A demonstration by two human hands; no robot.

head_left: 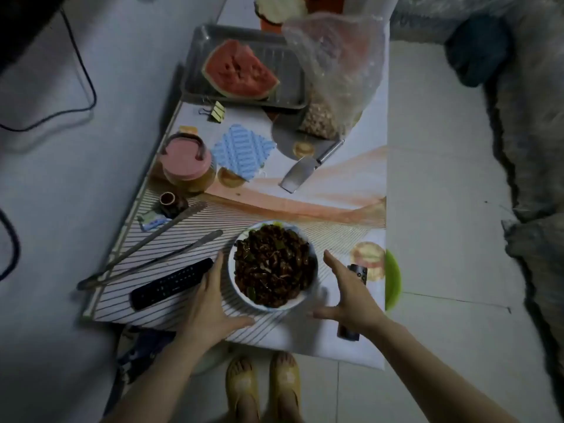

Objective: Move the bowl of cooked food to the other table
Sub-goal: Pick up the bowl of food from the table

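Note:
A white bowl (238, 290) heaped with dark cooked food and green pepper bits stands near the front edge of a low table (335, 190) covered with a patterned cloth. My left hand (210, 300) is spread open just left of the bowl, fingers close to its rim. My right hand (345, 294) is spread open a short way right of the bowl, apart from it. Neither hand holds anything.
A black remote (171, 283), long metal tongs (146, 251) and a pink-lidded jar (186, 161) lie left of the bowl. A cleaver (300, 172), a bag of nuts (329, 80), a tray with watermelon (241, 70) sit behind. A dark object (357, 274) and green plate (392, 279) are at right.

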